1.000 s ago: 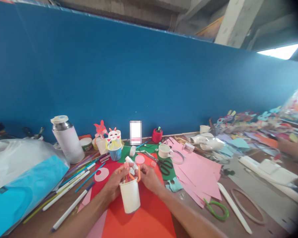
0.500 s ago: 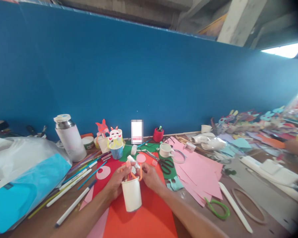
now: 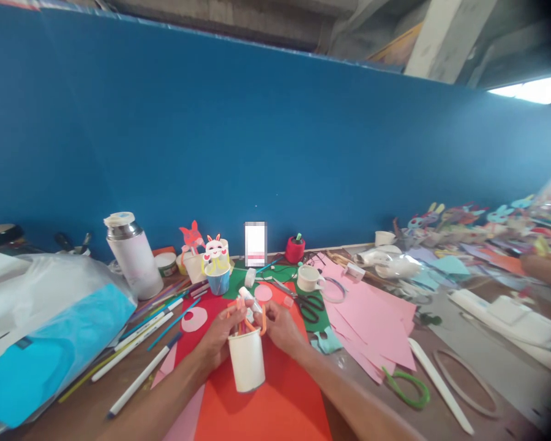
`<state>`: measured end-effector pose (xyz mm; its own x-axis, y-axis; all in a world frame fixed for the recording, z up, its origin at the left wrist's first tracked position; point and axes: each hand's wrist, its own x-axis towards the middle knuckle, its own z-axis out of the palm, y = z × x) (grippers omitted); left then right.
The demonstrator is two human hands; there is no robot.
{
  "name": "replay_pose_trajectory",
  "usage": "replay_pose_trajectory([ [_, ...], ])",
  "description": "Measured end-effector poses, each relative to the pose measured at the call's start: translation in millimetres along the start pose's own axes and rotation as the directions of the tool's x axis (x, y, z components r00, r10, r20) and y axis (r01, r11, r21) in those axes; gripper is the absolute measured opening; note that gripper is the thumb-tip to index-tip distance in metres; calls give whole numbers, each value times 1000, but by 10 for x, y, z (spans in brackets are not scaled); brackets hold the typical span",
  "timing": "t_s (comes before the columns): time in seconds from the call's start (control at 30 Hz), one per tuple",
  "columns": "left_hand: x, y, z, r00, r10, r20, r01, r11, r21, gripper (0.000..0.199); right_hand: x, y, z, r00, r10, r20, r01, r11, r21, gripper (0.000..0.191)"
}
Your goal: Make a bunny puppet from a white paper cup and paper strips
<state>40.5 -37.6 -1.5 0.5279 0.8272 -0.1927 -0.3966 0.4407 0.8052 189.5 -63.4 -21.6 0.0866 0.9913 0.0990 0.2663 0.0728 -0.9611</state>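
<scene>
A white paper cup [image 3: 247, 365] is tilted slightly above the red-orange paper [image 3: 266, 410]. My left hand [image 3: 221, 335] is closed at the cup's left rim, its thumb by orange pieces there. An orange pipe cleaner [image 3: 263, 323] curves up from the rim on the right. My right hand [image 3: 280, 329] pinches near that curve, fingertips partly hidden. Between the hands a white tube-like thing [image 3: 248, 297] pokes up; which hand bears it I cannot tell. Just beyond lies a pink paper disc [image 3: 263, 293].
Black-handled scissors [image 3: 310, 308] and a tape roll [image 3: 308, 278] lie beyond my right hand, beside pink sheets [image 3: 371, 318]. Markers [image 3: 142, 375], a flask [image 3: 135, 260] and a plastic bag [image 3: 64, 306] are left. Decorated cups [image 3: 218, 278] stand behind. Another person's hand [image 3: 544, 269] shows far right.
The whole view has shifted slightly, so things sit a little further right. Both hands keep nearly the same hold at the white cup's rim.
</scene>
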Motion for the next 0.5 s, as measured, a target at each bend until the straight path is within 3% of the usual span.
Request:
replay_pose_trajectory([
  [0.23, -11, 12, 8, 1000, -18, -2, 18, 1000, -7, 33, -25, -23, -33, 996, -29, 80, 32, 999, -27, 45],
  [0.37, 20, -30, -32, 1000, -9, 1, 9, 1000, -14, 35, -31, -30, -46, 998, -64, -18, 61, 991, -117, 28],
  [0.5, 26, -32, -35, 1000, -28, -9, 28, 999, -25, 34, -30, -37, -44, 998, -55, -5, 54, 990, -127, 24],
])
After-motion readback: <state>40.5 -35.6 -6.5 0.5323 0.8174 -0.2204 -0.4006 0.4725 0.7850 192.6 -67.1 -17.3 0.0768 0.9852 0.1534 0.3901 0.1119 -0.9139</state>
